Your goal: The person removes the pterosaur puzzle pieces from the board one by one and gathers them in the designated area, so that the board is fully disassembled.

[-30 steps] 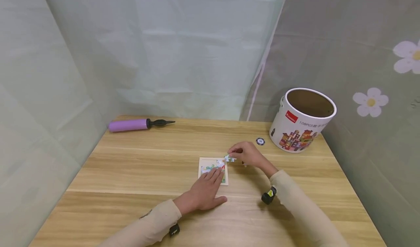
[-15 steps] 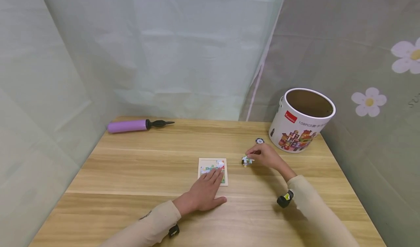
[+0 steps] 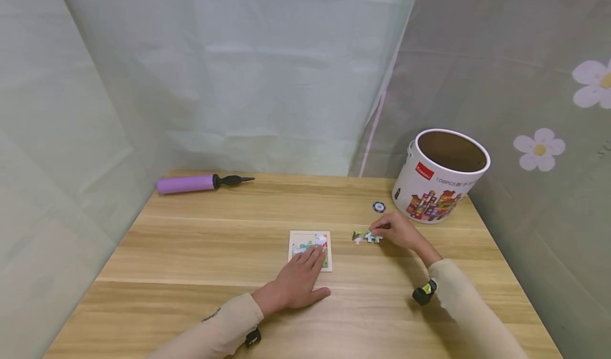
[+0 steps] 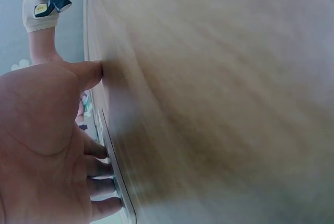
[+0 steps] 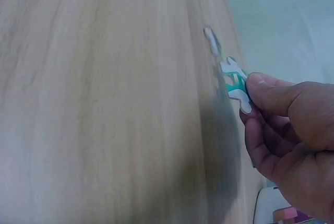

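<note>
My left hand (image 3: 302, 279) lies flat with straight fingers across the lower part of a small framed jigsaw puzzle (image 3: 296, 238). The fingers hide much of its picture; bare backing shows at the upper left. To the right of the frame, my right hand (image 3: 400, 230) pinches a jigsaw piece (image 5: 235, 80) between thumb and fingers. This piece is white and green with rounded knobs. Another jigsaw piece (image 3: 357, 237), partly brown and green, lies on the table just left of the held one. In the left wrist view, the left fingertips (image 4: 107, 205) rest at the frame's edge.
Behind the right hand lies a dark-and-white round chip (image 3: 379, 207). A large white bucket (image 3: 425, 194) with printed blocks stands at the back right. A purple hand pump (image 3: 188, 184) lies at the back left of the wooden table (image 3: 200, 253). Cloth hangs behind.
My right hand has carried the jigsaw piece rightward, away from the frame's upper right corner and past the loose piece. The left hand has stayed on the frame.
</note>
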Demonstrator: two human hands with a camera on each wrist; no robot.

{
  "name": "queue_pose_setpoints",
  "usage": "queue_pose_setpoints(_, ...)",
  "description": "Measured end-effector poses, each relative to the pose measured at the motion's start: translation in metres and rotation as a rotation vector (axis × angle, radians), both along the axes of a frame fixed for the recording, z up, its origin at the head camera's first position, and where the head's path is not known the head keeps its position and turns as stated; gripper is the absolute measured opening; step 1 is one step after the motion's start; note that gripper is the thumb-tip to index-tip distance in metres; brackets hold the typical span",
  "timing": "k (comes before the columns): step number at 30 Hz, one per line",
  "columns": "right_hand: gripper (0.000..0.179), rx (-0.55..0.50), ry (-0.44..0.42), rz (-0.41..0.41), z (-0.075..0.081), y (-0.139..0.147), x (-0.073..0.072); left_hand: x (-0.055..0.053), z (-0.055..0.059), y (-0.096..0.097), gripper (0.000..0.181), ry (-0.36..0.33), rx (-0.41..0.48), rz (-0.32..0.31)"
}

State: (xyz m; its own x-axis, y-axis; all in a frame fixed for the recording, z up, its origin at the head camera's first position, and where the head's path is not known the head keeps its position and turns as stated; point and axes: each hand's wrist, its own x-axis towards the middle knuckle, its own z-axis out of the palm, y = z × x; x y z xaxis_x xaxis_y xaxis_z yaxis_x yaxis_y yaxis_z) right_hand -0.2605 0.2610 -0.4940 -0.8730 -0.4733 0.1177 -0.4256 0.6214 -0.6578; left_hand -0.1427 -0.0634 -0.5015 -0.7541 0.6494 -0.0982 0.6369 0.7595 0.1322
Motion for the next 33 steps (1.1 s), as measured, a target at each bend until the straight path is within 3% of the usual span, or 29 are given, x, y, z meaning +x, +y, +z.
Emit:
queue_pose_setpoints(17,0.005,0.050,0.009,-0.021,-0.010,0.003,-0.003,0.001,-0.002,0.000,0.083,0.013,-0.015,0.003)
queue_pose_setpoints(24,0.005,0.082,0.081,-0.023,0.000,-0.009,-0.002,0.001,-0.004,0.001,0.083,0.039,0.018,0.012)
queue_pose_setpoints(29,0.007,0.087,0.133,0.025,0.010,-0.032,0.001,0.001,-0.009,0.001,0.083,0.084,0.012,0.033)
queue_pose_setpoints(33,0.009,0.058,0.134,0.070,0.015,-0.052,0.003,0.003,-0.005,0.002,0.083,0.078,-0.010,0.040)
